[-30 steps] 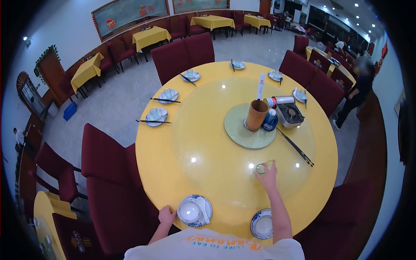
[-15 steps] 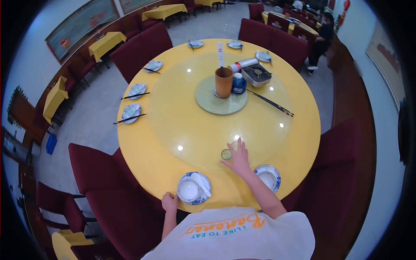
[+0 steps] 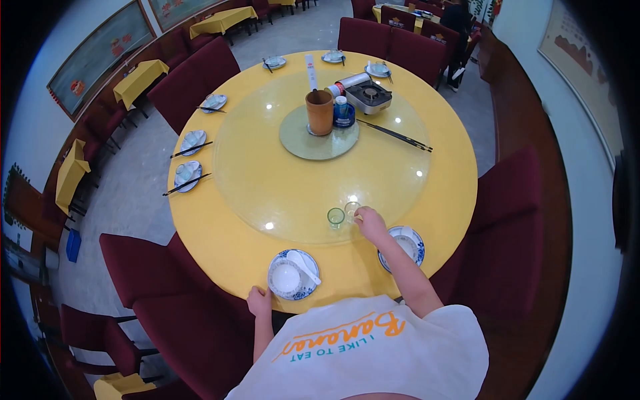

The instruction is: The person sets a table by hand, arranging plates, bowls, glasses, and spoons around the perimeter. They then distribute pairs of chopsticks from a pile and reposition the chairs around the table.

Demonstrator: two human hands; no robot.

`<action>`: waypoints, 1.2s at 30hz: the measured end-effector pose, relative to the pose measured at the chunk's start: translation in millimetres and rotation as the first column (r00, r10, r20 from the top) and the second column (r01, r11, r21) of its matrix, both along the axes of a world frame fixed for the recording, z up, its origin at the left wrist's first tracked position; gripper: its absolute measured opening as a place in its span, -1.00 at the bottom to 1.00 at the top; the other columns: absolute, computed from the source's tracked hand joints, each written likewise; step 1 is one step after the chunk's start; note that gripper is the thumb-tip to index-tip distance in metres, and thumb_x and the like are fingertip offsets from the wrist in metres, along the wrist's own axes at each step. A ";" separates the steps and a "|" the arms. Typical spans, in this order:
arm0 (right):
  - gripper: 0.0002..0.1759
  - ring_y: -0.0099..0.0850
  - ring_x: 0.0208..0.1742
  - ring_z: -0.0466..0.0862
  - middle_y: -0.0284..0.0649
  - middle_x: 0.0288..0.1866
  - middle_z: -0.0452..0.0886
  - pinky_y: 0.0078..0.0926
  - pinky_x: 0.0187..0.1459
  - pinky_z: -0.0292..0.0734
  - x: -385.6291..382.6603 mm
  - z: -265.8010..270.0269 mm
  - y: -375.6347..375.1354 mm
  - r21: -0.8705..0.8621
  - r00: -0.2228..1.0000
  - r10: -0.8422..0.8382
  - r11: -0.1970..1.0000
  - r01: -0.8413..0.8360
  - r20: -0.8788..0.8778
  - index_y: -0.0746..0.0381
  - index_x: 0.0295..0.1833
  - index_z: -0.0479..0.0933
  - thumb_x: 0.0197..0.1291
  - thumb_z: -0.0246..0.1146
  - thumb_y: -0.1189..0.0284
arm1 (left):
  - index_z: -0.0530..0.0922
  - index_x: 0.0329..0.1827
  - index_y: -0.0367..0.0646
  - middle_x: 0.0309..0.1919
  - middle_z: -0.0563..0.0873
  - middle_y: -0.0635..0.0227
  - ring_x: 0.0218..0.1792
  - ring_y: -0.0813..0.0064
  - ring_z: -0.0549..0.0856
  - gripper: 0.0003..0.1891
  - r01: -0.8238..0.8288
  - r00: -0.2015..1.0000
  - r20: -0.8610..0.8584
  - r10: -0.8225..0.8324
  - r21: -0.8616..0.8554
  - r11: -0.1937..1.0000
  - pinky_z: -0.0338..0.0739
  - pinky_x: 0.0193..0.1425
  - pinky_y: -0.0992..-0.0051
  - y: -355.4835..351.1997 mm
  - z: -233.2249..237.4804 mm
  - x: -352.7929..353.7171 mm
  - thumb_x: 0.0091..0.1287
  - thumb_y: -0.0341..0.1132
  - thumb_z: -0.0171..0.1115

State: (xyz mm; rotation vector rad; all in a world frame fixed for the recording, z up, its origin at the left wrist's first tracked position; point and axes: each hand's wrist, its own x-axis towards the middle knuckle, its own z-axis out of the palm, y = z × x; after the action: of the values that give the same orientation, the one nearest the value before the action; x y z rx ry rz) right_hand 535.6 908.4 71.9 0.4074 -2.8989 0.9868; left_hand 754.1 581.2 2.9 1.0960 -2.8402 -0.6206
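My right hand [image 3: 371, 225] reaches over the front of the glass turntable, its fingers closed at the rim of a small clear glass [image 3: 352, 210]. Just left of that stands a green-tinted glass [image 3: 336, 217], apart from my fingers. Under my right forearm lies a blue-and-white plate with a bowl [image 3: 409, 245], partly covered by the arm. My left hand [image 3: 259, 302] is at the table's front edge with its fingers curled against it. Beside it sits another patterned plate [image 3: 308, 291] bearing a white bowl [image 3: 286, 277] and a white spoon [image 3: 305, 267].
At the centre stand a brown cylindrical holder [image 3: 319, 113], a blue container [image 3: 344, 115] and a portable stove [image 3: 369, 97]. Long dark chopsticks [image 3: 400, 136] lie on the turntable [image 3: 307, 193]. Place settings line the far rim. Maroon chairs [image 3: 153, 267] surround the table; a person [image 3: 456, 40] stands far right.
My right hand has shifted right off the glasses, and its spread fingers have closed at the clear glass's rim. My left hand stays at the table edge. The whole view has shifted slightly.
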 end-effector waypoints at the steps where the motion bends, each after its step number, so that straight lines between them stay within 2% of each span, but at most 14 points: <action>1: -0.85 -0.17 -0.23 0.53 -0.12 -0.31 0.53 -0.29 -0.19 0.43 3.2 3.7 2.4 -0.011 1.000 -0.004 1.000 0.003 -0.030 0.26 -0.33 0.49 -0.10 0.21 0.49 | 0.38 -0.59 -0.16 -0.56 0.52 0.20 -0.47 0.18 0.53 -0.64 0.000 1.000 0.004 0.000 0.006 1.000 0.40 -0.38 0.25 -0.4 -0.6 -0.1 -0.06 -0.09 0.34; 5: -0.87 -0.18 -0.30 0.54 -0.12 -0.40 0.54 -0.29 -0.22 0.42 14.3 9.6 20.2 -0.112 0.974 -0.060 0.993 0.036 -0.219 0.27 -0.41 0.50 -0.14 0.25 0.47 | 0.39 -0.58 -0.17 -0.57 0.53 0.19 -0.49 0.17 0.53 -0.64 0.026 0.999 -0.025 -0.026 0.006 1.000 0.41 -0.39 0.26 -2.8 -2.7 1.0 -0.05 -0.09 0.33; 7: -0.87 -0.19 -0.29 0.53 -0.13 -0.38 0.54 -0.30 -0.20 0.40 22.5 18.2 32.9 -0.112 0.959 -0.106 0.991 0.080 -0.261 0.26 -0.41 0.49 -0.13 0.25 0.47 | 0.42 -0.55 -0.17 -0.56 0.54 0.18 -0.50 0.17 0.54 -0.66 0.035 0.999 -0.027 -0.035 0.033 0.999 0.43 -0.38 0.27 -4.8 -3.2 2.4 -0.04 -0.09 0.32; 10: -0.87 -0.20 -0.23 0.51 -0.15 -0.35 0.53 -0.31 -0.13 0.35 42.7 34.4 54.6 -0.069 0.943 -0.177 0.984 0.165 -0.281 0.23 -0.39 0.50 -0.13 0.25 0.46 | 0.47 -0.47 -0.20 -0.58 0.53 0.20 -0.52 0.19 0.55 -0.74 -0.128 0.966 -0.190 0.173 0.227 0.965 0.45 -0.37 0.29 -10.8 -21.0 5.0 0.04 -0.17 0.26; 13: -0.85 -0.18 -0.15 0.49 -0.14 -0.30 0.53 -0.28 -0.07 0.30 70.5 43.9 74.4 -0.026 0.930 -0.236 0.971 0.239 -0.281 0.24 -0.37 0.49 -0.12 0.25 0.46 | 0.48 -0.38 -0.24 -0.53 0.53 0.20 -0.44 0.23 0.55 -0.81 -0.178 0.842 -0.434 0.319 0.336 0.925 0.45 -0.29 0.33 -3.5 -0.9 -2.2 0.09 -0.28 0.19; 16: -0.85 -0.16 -0.14 0.47 -0.13 -0.30 0.52 -0.26 -0.07 0.28 96.2 32.8 89.9 0.030 0.886 -0.283 0.949 0.315 -0.366 0.23 -0.36 0.49 -0.13 0.25 0.47 | 0.46 -0.33 -0.27 -0.39 0.52 0.19 -0.28 0.24 0.52 -0.85 -0.048 0.812 -0.579 0.074 0.060 0.997 0.41 -0.13 0.32 7.3 30.5 -22.8 0.12 -0.37 0.14; 17: -0.85 -0.16 -0.14 0.47 -0.13 -0.31 0.52 -0.26 -0.08 0.27 103.4 28.7 93.8 0.049 0.864 -0.294 0.938 0.342 -0.408 0.23 -0.36 0.49 -0.13 0.25 0.47 | 0.45 -0.30 -0.26 -0.34 0.51 0.18 -0.22 0.22 0.49 -0.84 0.011 0.814 -0.581 0.011 0.036 0.999 0.37 -0.08 0.31 12.7 43.0 -32.0 0.12 -0.37 0.14; 20: -0.85 -0.17 -0.18 0.48 -0.13 -0.32 0.52 -0.28 -0.12 0.28 121.0 25.9 101.3 0.005 0.894 -0.325 0.939 0.343 -0.309 0.23 -0.37 0.48 -0.14 0.25 0.47 | 0.43 -0.18 -0.25 -0.18 0.46 0.14 -0.04 0.16 0.39 -0.75 0.207 0.781 -0.594 -0.195 -0.048 0.977 0.27 0.05 0.25 34.6 72.2 -68.1 0.09 -0.38 0.16; 23: -0.87 -0.21 -0.16 0.48 -0.19 -0.29 0.52 -0.17 -0.10 0.24 130.6 14.2 105.1 -0.045 0.905 -0.379 0.925 0.378 -0.194 0.18 -0.38 0.50 -0.12 0.25 0.45 | 0.38 -0.03 -0.21 -0.06 0.39 0.05 0.05 0.08 0.32 -0.60 0.430 0.678 -0.582 -0.449 -0.181 0.884 0.21 0.11 0.19 61.7 85.5 -105.3 0.05 -0.34 0.22; 27: -0.88 -0.18 -0.20 0.49 -0.15 -0.34 0.52 -0.21 -0.13 0.28 135.1 5.6 106.1 -0.049 0.896 -0.383 0.923 0.382 -0.223 0.21 -0.39 0.49 -0.13 0.25 0.47 | 0.30 0.12 -0.13 0.08 0.28 -0.03 0.11 0.00 0.26 -0.42 0.654 0.551 -0.538 -0.638 -0.196 0.731 0.18 0.15 0.14 104.9 100.6 -150.4 0.00 -0.24 0.28; 30: -0.87 -0.15 -0.25 0.50 -0.12 -0.38 0.52 -0.24 -0.20 0.32 136.3 0.0 107.3 -0.055 0.890 -0.377 0.925 0.375 -0.256 0.23 -0.40 0.49 -0.15 0.25 0.49 | 0.23 0.20 -0.07 0.19 0.15 -0.03 0.18 -0.04 0.19 -0.32 0.749 0.493 -0.445 -0.747 -0.220 0.625 0.19 0.16 0.11 134.4 100.5 -177.3 -0.02 -0.17 0.29; 33: -0.86 -0.11 -0.30 0.51 -0.08 -0.40 0.52 -0.25 -0.25 0.37 136.2 -3.5 108.1 -0.065 0.894 -0.366 0.930 0.361 -0.258 0.26 -0.41 0.49 -0.17 0.26 0.52 | 0.19 0.24 0.02 0.28 0.03 0.02 0.25 -0.04 0.10 -0.28 0.808 0.472 -0.355 -0.807 -0.191 0.557 0.21 0.15 0.05 154.2 91.0 -199.7 -0.02 -0.13 0.28; 36: -0.86 -0.10 -0.28 0.52 -0.07 -0.38 0.53 -0.28 -0.23 0.39 136.1 -5.0 107.9 -0.052 0.899 -0.356 0.933 0.355 -0.254 0.27 -0.40 0.49 -0.17 0.26 0.53 | 0.21 0.23 0.05 0.31 -0.03 0.09 0.28 -0.02 0.06 -0.30 0.841 0.512 -0.177 -0.840 -0.094 0.533 0.23 0.14 0.01 166.3 82.6 -213.3 -0.01 -0.11 0.28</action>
State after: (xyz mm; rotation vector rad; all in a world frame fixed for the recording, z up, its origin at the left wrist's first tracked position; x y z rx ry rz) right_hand 671.8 1016.3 66.8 -0.0032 -2.6021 0.8113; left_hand 540.8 747.5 85.5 -0.4846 -3.0070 -0.6851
